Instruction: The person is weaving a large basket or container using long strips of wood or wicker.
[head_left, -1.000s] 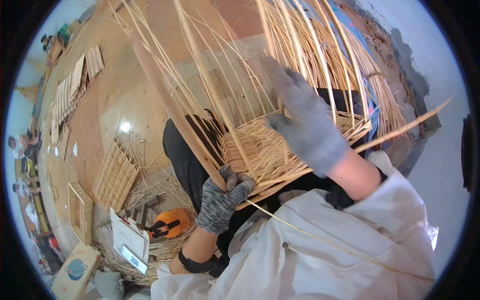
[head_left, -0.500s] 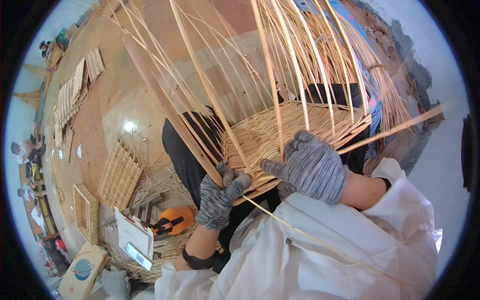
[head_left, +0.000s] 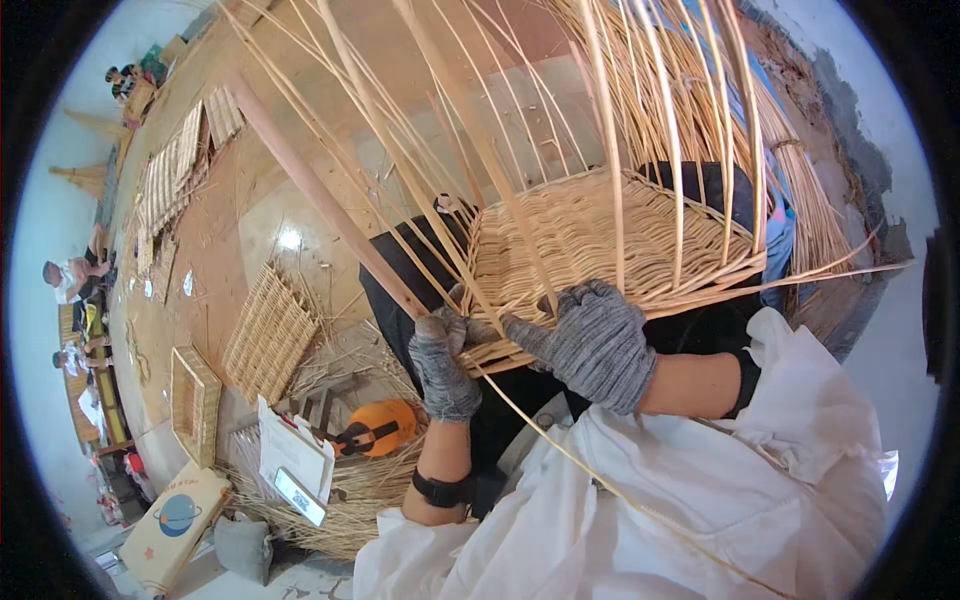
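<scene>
An unfinished wicker basket (head_left: 560, 235) rests over my lap, its woven base tilted and tall pale stakes rising from its edges. My left hand (head_left: 447, 365), in a grey knit glove, closes on the near-left corner, beside the foot of a thick stake (head_left: 320, 195). On the near edge, my right hand (head_left: 595, 345), gloved alike, is curled with its thumb side toward the left hand; a stake runs down to its fingers. Rods (head_left: 800, 275) stick out to the right along that edge. One long thin strand (head_left: 600, 470) trails from the corner across my white garment.
Bundled willow rods (head_left: 690, 90) lie at the far right. To the left are a woven panel (head_left: 270, 335), a shallow wicker tray (head_left: 195, 405), an orange-and-black object (head_left: 382, 427), a phone (head_left: 300, 497) and a cardboard box (head_left: 175, 530). People (head_left: 75, 280) sit at the far left.
My right hand has moved left, nearer to my left hand. The rod that jutted up to the right now lies lower, closer to the basket's near edge. The whole view has shifted somewhat.
</scene>
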